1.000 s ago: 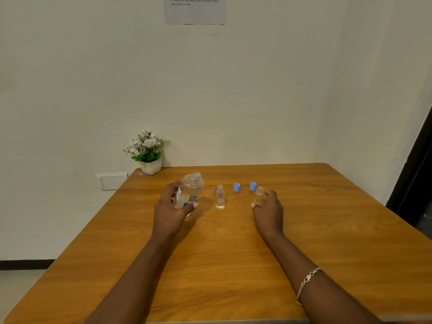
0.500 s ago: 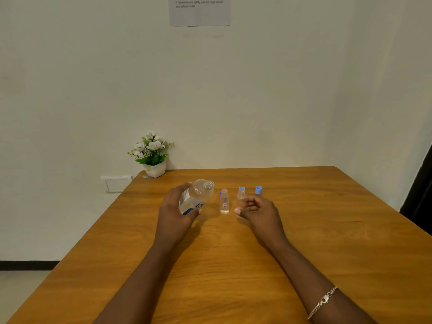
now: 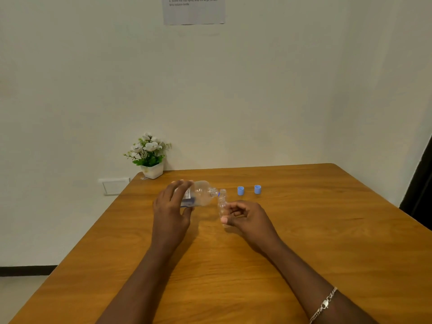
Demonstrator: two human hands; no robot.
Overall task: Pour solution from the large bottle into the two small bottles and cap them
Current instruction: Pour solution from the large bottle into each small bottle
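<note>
Above table | left hand grips tilted large bottle | right hand pinches small bottle | risk: narrow mouths misalign, solution likely spills onto wood

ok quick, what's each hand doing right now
left hand: grips the large bottle, tipped sideways
right hand: holds a small bottle

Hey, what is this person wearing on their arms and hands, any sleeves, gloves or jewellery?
The left forearm and right forearm are bare, with no sleeves in view. Neither the left hand nor the right hand has a glove. The only thing worn is a silver chain bracelet on the right wrist.
</note>
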